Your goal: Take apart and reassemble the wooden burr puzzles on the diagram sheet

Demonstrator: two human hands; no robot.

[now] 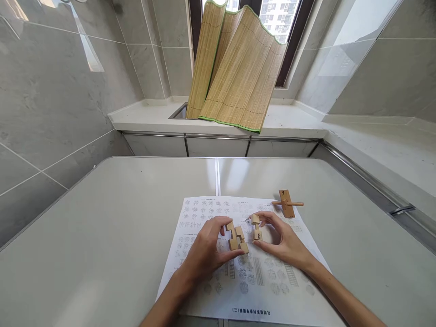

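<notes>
Held two pale, notched wooden blocks (pixel 233 244) in the left hand (pixel 210 243), side by side and leaning the same way, probably touching, though too small to be sure. Gripped a third block (pixel 257 235) in the right hand (pixel 282 236), apart from those, nearly upright, narrow-waisted, dark-marked on its lower end.

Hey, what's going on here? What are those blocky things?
A person's left hand holds two notched wooden pieces. The right hand holds another wooden piece, apart from those two. Both hands are over a printed sheet. A flat wooden piece with a rod lies by its far right corner.
</notes>
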